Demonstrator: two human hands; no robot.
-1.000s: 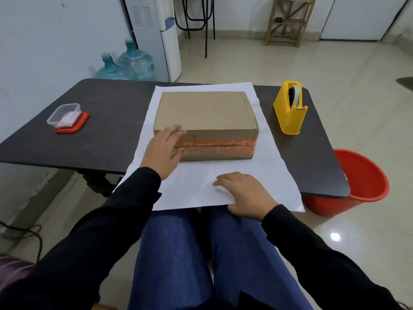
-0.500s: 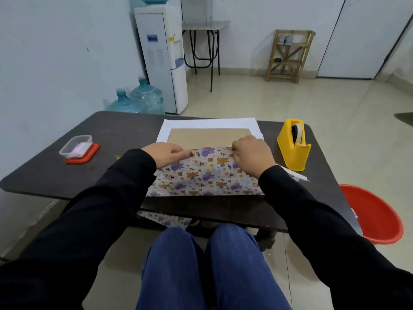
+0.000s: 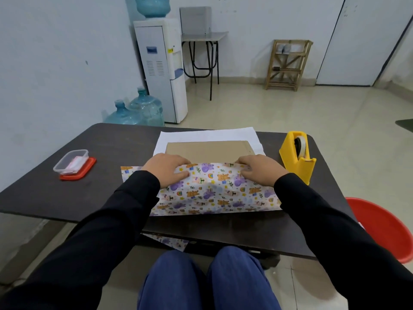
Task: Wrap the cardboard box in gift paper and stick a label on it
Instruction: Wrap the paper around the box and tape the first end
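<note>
Head view: box [image 3: 207, 148] sits mid-table [image 3: 111, 142] on gift paper [image 3: 214, 193], with the near flap pulled up over its front. Left hand [image 3: 166, 168] and right hand [image 3: 259, 171] each pinch the flap's top edge at the box's near edge. Tape dispenser [image 3: 297, 157] stands to the right.

1. Two hands: left hand [image 3: 166, 167], right hand [image 3: 259, 170].
2. One cardboard box [image 3: 207, 148].
3. One gift paper [image 3: 212, 193] sheet on the one dark table [image 3: 100, 191].
4. One yellow tape dispenser [image 3: 297, 159], right.
5. One clear container [image 3: 71, 161], left.
6. Three water bottles [image 3: 145, 110]: two on the far-left floor, one atop the single water dispenser [image 3: 161, 70].
7. One red bucket [image 3: 384, 229], near right.
8. One wooden rack [image 3: 287, 63], far right.
</note>
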